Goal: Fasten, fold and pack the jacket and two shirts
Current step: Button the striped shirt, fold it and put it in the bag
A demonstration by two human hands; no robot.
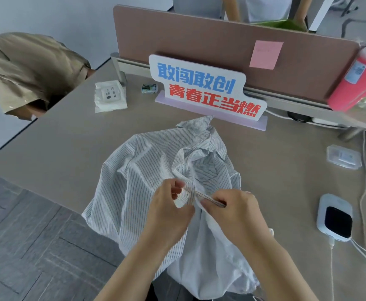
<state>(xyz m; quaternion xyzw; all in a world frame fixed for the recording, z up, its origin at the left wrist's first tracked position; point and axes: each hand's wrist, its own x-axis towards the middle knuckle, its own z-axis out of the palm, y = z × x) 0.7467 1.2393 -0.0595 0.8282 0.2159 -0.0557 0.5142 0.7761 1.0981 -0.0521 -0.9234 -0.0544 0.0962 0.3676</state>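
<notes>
Nearest the viewer, the left hand (pixel 167 211) and right hand (pixel 236 211) meet over the shirt (pixel 138 170). Each pinches the shirt's front edge with curled fingers, and a narrow striped strip (pixel 208 198) is pulled taut between them. The shirt is white with fine dark stripes. It is rumpled and bunched, with its collar toward the sign (pixel 206 88) and its hem hanging over the near edge of the desk (pixel 69 137). It lies just in front of the sign, with the collar tip almost at the sign's base.

Right of the sign and much nearer the viewer, a dark phone (pixel 338 221) rests on a pale charger with white cables (pixel 364 192) trailing past. A clear box (pixel 344 157) lies beyond the phone. Left of the sign are a small packet (pixel 149 88) and a white wipes pack (pixel 110 96). A brown divider (pixel 199 40) stands behind the sign and bears a pink note (pixel 265 54). A red canister (pixel 356 79) is at the divider's right end. Far left of the sign, off the desk, sits a khaki garment (pixel 30 70).
</notes>
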